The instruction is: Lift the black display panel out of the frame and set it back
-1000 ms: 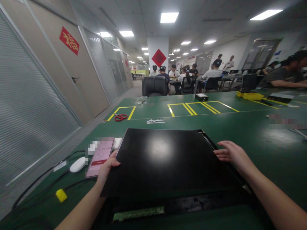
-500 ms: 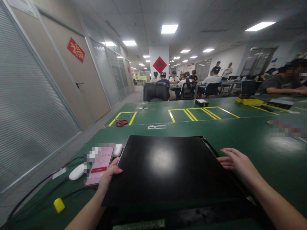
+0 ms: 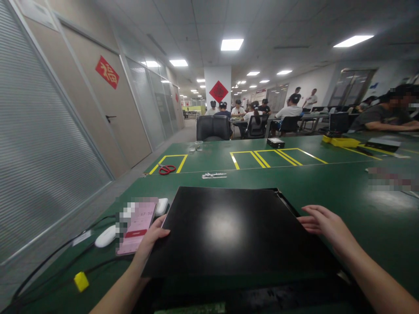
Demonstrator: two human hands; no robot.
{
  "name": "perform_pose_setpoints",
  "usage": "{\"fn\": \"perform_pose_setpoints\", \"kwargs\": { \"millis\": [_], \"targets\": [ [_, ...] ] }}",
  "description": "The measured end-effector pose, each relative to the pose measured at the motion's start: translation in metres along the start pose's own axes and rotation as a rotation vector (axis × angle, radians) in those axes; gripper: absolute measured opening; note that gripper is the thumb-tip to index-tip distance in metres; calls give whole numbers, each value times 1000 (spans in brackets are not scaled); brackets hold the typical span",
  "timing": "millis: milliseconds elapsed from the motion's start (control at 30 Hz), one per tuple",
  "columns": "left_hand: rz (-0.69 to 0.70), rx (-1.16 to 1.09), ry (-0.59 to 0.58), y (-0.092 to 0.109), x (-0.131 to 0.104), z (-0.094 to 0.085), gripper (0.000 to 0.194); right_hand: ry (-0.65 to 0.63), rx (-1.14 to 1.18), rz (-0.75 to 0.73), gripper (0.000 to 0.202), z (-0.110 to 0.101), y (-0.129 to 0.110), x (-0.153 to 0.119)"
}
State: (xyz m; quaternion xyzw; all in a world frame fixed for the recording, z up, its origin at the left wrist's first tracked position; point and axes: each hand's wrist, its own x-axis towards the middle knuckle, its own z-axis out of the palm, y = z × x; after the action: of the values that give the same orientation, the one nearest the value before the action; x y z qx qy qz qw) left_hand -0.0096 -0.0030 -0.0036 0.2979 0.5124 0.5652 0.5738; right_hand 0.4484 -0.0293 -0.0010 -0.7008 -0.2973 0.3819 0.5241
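Through the head camera I see a flat black panel [image 3: 225, 231] at the near middle of the green desk [image 3: 262, 179], with a ceiling light reflected in its face. It lies over a black frame [image 3: 290, 201] that shows along its right side; whether the two touch all round, I cannot tell. A green circuit strip [image 3: 193, 308] shows at the near edge.

My left hand [image 3: 152, 239] has its grip closed on the panel's left edge, thumb on top. My right hand [image 3: 325, 224] is at the right edge with its fingers fairly straight and the tips at the rim; I cannot tell whether that grip has hold of anything.

Just left of my left hand I have a phone [image 3: 139, 224], with a small white case [image 3: 161, 206] beside its far end and a white rounded object [image 3: 105, 236] to its left. Farther off lie red-handled scissors [image 3: 167, 169] and some white strips [image 3: 214, 175].
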Motion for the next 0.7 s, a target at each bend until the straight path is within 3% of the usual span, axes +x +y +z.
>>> {"fn": "perform_pose_setpoints", "kwargs": {
  "millis": [267,700],
  "targets": [
    [84,83,0,-3,5,-2,49,15,9,1,24,-1,4,3],
    [91,101,-31,-7,11,-2,50,-4,-15,-2,28,-4,16,15]
  ]
}}
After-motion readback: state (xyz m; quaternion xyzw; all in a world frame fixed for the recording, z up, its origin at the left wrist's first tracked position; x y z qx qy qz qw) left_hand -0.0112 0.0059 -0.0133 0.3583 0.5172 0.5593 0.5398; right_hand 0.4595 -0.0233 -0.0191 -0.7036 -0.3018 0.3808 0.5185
